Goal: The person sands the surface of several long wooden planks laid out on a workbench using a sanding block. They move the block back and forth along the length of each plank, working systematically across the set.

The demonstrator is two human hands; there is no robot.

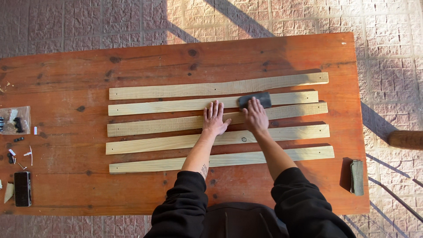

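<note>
Several pale wooden slats lie side by side across a reddish wooden table (pixel 66 79). My left hand (pixel 214 119) rests flat, fingers spread, on the third slat (pixel 150 126) from the far side, its fingertips reaching the second slat (pixel 167 106). My right hand (pixel 256 116) presses a dark grey sanding block (pixel 255 99) onto that second slat. The far slat (pixel 198 90) and the two nearer slats (pixel 158 143) lie untouched under my forearms.
A second grey sanding block (pixel 356 177) stands near the table's right edge. At the left edge lie a dark phone (pixel 22 188), a clear bag of small parts (pixel 14 120) and loose screws and bits (pixel 17 156). Paved ground surrounds the table.
</note>
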